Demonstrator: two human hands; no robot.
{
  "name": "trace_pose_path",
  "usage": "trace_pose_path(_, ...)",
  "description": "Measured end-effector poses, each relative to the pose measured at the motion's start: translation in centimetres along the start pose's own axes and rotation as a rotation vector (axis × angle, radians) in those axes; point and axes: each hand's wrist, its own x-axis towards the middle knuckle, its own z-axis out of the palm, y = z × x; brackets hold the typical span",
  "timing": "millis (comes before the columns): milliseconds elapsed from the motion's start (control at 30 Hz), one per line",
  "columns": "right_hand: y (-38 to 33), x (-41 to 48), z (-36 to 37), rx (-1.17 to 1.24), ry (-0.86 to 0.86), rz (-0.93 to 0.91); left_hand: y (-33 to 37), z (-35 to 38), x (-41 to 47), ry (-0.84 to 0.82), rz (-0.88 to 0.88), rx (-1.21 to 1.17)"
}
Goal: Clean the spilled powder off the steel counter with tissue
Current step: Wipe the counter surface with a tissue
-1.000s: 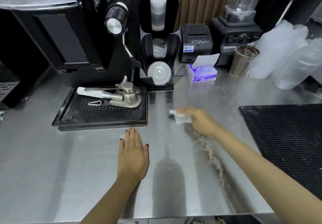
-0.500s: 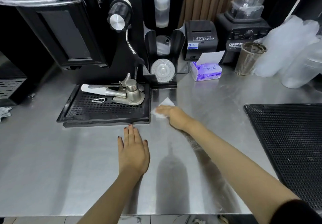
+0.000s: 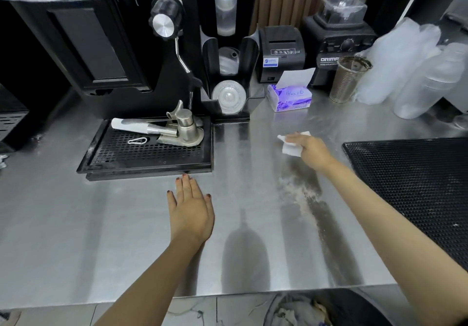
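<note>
Far left on the smooth steel counter (image 3: 76,224) you had 1 black perforated drip tray (image 3: 147,158), rectangular. On it lay 1 small silver clip (image 3: 137,140) and 1 dull metal tool (image 3: 182,130).

Your left hand (image 3: 191,209) lay flat, palm down, fingers straight and close together. The tips were right at the tray's front edge; can't tell if touching.

Behind, center: 1 tall black cup dispenser (image 3: 228,47), then 1 boxy black printer (image 3: 281,52). In front of the printer sat 1 purple-and-white tissue box (image 3: 291,97) w/ a sheet sticking up.

Your right arm was stretched fwd, and the right hand (image 3: 312,152) gripped 1 crumpled white tissue (image 3: 291,148) against the steel, between the tray and the mat.

The powder (image 3: 301,194) was 1 pale, grainy streak just nearer you than that hand. It thinned out beside your forearm toward the counter's front edge.

Right of that: 1 ribbed metal cup (image 3: 348,80), upright. At the counter's right side lay 1 black mesh mat (image 3: 417,186).
</note>
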Motion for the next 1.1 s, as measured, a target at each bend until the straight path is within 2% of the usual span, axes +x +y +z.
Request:
trace_pose_path(100,1.4,0.3,1.5,-0.14,-0.053,0.026,0.0,0.0,0.0,-0.005,-0.001,0.001)
trace_pose_path(267,-0.5,-4.4,2.8,0.003,-0.258,-0.124,-0.2,-0.1,-0.2,0.016,0.027,-0.019)
trace_pose_path(433,-0.2,-12.2,2.1,0.107,-0.437,-0.167,0.2,0.3,-1.3,0.05,0.203,-0.113)
trace_pose_path(533,-0.9,-12.0,-0.2,0.213,-0.366,-0.117,1.3,0.4,-2.0,0.023,0.348,-0.126)
trace_pose_path(600,-0.7,-9.3,-1.4,0.269,-0.165,-0.071,2.2,0.6,-2.3,-0.004,0.405,-0.09)
trace_pose_path(667,0.7,-6.2,-1.8,0.212,-0.031,-0.001,2.8,0.9,-2.5,-0.003,0.411,-0.056)
trace_pose_path(733,2.4,-4.2,-0.9,0.063,-0.02,0.081,3.0,0.9,-2.6,0.01,0.37,-0.046)
trace_pose_path(800,2.5,-3.1,0.5,0.018,0.0,0.089,2.9,0.9,-2.6,0.014,0.327,-0.044)
trace_pose_path(933,-1.5,-2.9,3.6,0.12,-0.164,-0.002,2.8,0.8,-2.6,0.028,0.294,-0.092)
trace_pose_path(1100,-3.5,-7.5,5.2,0.148,-0.402,-0.178,2.8,0.8,-2.3,0.038,0.266,-0.12)
